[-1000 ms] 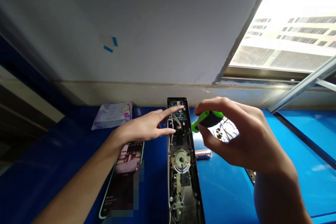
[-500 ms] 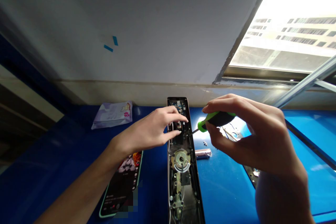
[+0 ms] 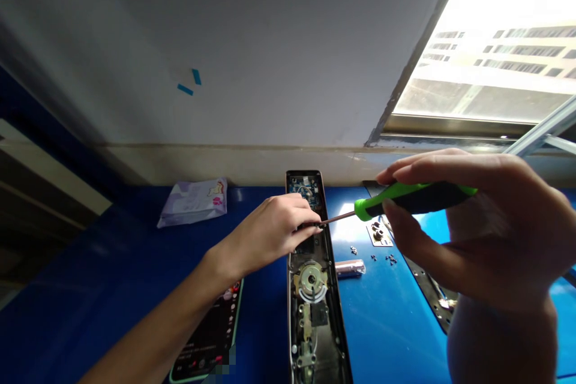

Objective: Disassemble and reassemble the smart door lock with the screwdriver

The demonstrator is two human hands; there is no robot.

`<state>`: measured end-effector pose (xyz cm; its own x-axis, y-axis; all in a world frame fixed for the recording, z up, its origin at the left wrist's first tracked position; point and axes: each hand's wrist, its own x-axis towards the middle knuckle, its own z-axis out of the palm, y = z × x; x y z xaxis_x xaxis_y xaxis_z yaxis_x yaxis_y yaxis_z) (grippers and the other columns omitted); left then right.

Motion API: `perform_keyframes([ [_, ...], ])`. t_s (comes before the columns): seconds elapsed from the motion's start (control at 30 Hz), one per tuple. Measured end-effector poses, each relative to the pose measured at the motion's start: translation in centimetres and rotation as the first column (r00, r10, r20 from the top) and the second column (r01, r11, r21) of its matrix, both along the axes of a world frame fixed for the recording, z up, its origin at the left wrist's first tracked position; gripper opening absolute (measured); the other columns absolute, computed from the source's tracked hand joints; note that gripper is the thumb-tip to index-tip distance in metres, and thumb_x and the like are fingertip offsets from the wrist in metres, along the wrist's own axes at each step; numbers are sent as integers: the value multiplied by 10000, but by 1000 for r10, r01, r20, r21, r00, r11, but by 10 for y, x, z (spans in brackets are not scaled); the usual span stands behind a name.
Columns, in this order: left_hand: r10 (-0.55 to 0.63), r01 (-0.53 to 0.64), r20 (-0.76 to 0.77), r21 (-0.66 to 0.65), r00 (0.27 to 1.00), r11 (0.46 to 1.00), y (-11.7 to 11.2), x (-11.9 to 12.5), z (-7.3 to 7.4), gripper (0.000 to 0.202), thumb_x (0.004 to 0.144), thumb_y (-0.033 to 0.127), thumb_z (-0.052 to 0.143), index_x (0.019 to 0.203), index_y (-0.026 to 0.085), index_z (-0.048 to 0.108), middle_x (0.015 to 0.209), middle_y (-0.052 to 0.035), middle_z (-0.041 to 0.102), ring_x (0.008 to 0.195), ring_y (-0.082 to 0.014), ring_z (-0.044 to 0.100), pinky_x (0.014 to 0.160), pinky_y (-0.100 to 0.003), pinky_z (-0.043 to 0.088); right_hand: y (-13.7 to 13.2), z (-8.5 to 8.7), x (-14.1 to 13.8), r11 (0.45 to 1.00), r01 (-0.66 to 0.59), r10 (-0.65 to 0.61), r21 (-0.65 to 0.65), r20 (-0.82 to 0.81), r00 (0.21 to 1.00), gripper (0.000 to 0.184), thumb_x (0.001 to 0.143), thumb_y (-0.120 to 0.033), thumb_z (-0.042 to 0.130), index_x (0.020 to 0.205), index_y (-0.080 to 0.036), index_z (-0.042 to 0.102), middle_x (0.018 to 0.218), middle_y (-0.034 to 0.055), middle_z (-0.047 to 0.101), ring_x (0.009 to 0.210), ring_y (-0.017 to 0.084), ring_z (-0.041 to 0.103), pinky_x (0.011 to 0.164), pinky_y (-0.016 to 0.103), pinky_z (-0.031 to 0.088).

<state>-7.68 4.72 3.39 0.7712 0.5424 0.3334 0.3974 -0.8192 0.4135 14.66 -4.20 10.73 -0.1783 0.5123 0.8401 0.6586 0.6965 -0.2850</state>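
My right hand grips a green-and-black screwdriver by its handle, the shaft pointing left. The screwdriver's tip meets the pinched thumb and fingers of my left hand; whatever small thing sits between them is hidden. Both work over a long, narrow opened housing, which looks like an electronic door lock. Inside it are a blue circuit board near the far end, a round metal disc mechanism in the middle, and wires and brackets nearer to me.
Small loose screws lie right of the housing, beside a pinkish cylinder, a small metal plate and a long dark panel. To the left are a phone and a lilac packet on the blue table.
My left thumb and fingers have closed from a spread position into a pinch. My right hand has moved right with the screwdriver, whose tip now meets the left fingertips.
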Motion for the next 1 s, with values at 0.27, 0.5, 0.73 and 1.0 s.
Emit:
perform_keyframes([
  [0.27, 7, -5, 76, -27, 997, 1000, 2, 0, 2, 85, 973, 197, 735, 1023, 165, 797, 938, -49, 763, 880, -189, 708, 774, -294, 543, 4, -2, 6, 998, -56, 56, 7, -101, 993, 444, 805, -141, 829, 1184, -329, 697, 1025, 3, 791, 860, 238, 776, 729, 424, 669],
  [0.5, 3, 0, 151, -17, 989, 1000, 4, 2, -2, 103, 987, 216, 711, 997, 174, 805, 898, -52, 760, 878, -200, 688, 788, -323, 548, 3, 2, 9, 996, -48, 49, -79, 4, 999, 671, 821, -185, 886, 1395, -415, 624, 1196, 15, 795, 971, 291, 807, 887, 520, 704],
  [0.73, 14, -17, -36, -69, 999, 997, 6, -3, -6, 335, 873, 306, 845, 1192, 221, 782, 1146, -83, 685, 1018, -239, 671, 875, -370, 575, 8, -8, 1, 978, -184, 191, -94, 65, 979, 606, 869, -96, 816, 1408, -320, 655, 1250, 13, 803, 1048, 214, 807, 929, 369, 694],
  [1.0, -28, 19, -124, -76, 992, 997, 1, -4, -1, 221, 886, 265, 791, 1101, 214, 798, 1146, -93, 704, 1028, -280, 686, 878, -413, 582, 15, -11, -6, 968, -225, 245, -111, 240, 939, 448, 939, -96, 728, 1358, -244, 677, 1186, 44, 820, 948, 157, 810, 783, 238, 677],
])
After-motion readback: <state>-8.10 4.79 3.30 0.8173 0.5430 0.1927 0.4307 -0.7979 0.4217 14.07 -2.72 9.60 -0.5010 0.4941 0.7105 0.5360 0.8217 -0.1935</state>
